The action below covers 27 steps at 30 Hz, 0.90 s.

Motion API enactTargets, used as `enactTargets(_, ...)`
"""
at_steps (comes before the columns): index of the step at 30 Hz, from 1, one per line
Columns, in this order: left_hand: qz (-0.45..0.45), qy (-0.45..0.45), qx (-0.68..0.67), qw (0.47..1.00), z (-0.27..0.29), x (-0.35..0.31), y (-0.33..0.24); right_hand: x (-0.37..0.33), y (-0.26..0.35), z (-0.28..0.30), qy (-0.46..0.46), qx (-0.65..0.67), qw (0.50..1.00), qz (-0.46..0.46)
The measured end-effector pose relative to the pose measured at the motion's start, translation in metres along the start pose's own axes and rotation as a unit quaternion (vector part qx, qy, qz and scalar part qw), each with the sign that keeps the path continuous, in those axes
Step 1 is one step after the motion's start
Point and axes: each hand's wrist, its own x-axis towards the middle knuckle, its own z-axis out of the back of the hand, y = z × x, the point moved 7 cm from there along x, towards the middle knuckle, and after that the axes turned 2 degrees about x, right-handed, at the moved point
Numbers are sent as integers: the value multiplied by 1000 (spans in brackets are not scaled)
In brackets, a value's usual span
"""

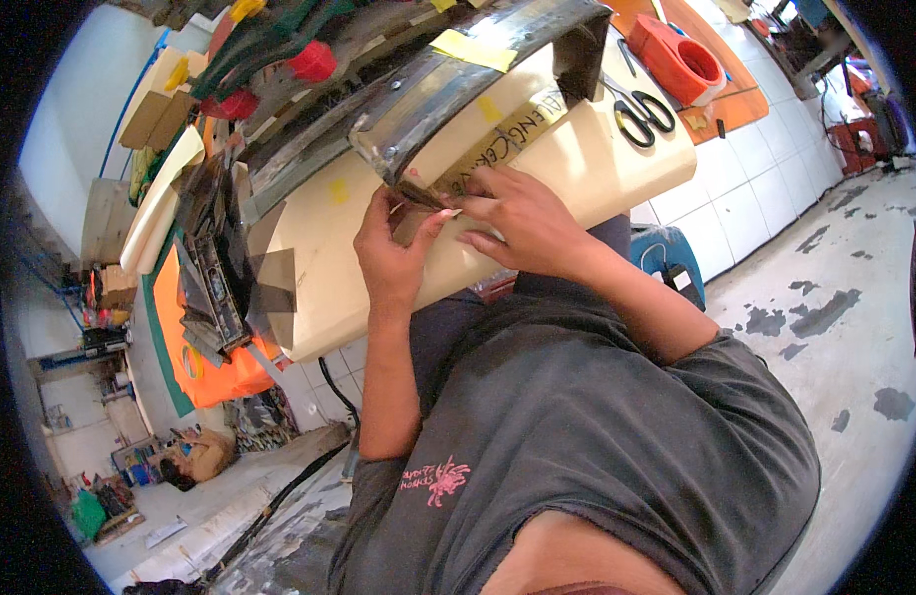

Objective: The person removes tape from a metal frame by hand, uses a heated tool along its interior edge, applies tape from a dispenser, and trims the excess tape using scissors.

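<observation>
My left hand (396, 246) and my right hand (527, 220) meet at the near end of a dark, scuffed metal frame (448, 94). Thumb and fingers of the left hand are pinched together by a small pale bit at the frame's lower corner. The right hand's fingers curl in against the same spot, closed. What either hand grips is too small and covered to name. Beneath the frame lies a brownish strip with black handwriting (512, 139). A cream sheet (324, 283) spreads under it all, its front edge curving down toward my lap.
Black-handled scissors (638, 117) lie right of the frame, near a thick red ring-shaped object (686, 64). A yellow paper slip (475, 50) sits on the frame. Dark metal parts (215, 288) and orange material (230, 382) are at left. Another person (200, 456) is low in the left background.
</observation>
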Motion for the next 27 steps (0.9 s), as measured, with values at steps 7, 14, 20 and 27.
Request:
enactTargets(7,-32,-10,31,999,4,1,-3,4,-1,8,4,50,999,-2)
enactTargets(14,-34,-15,25,999,4,3,-8,19,0,42,-87,228,967,-75)
enactTargets(20,-26,-18,-2,999,7,2,-15,31,54,114,-262,12,957,127)
enactTargets(27,-39,-12,-18,999,7,1,-12,100,82,134,-46,-99,963,247)
